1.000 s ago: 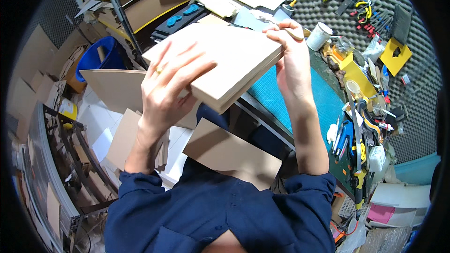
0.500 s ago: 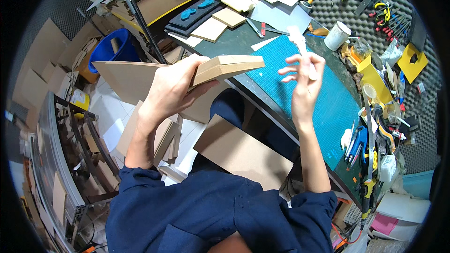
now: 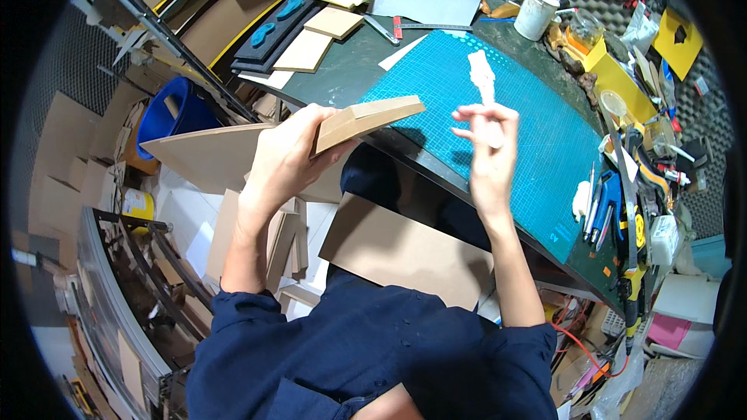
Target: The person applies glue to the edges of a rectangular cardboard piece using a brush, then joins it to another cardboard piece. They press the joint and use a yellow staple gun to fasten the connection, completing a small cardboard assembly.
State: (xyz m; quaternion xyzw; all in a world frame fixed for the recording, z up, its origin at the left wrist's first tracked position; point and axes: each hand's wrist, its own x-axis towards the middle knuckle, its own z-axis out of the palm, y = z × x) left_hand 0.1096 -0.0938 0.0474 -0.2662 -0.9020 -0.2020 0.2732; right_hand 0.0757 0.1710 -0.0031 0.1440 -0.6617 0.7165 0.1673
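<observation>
My left hand (image 3: 289, 148) is closed round a thick, angled piece of brown fibreboard (image 3: 369, 119), raised above the near edge of the workbench. Behind that wrist a larger brown panel (image 3: 206, 157) spreads leftward; whether it joins the held piece I cannot tell. Over the teal cutting mat (image 3: 436, 109), my right hand (image 3: 494, 159) pinches a white stick with a lumpy, white-caked end (image 3: 482, 74) pointing up and away from me. A flat brown board (image 3: 405, 250) lies across my lap.
Beyond the mat are small wood pieces (image 3: 333, 23), a dark padded block (image 3: 272, 39) and a white tub (image 3: 537, 13). Pens and cutters (image 3: 603, 210) crowd the bench's right end. At left stand a blue bin (image 3: 175, 117) and a metal-framed rack (image 3: 128, 295).
The view has shifted, so the bench sits farther left and higher. My right hand has lowered slightly, tilting the stick's caked end. My left hand still grips the fibreboard piece.
</observation>
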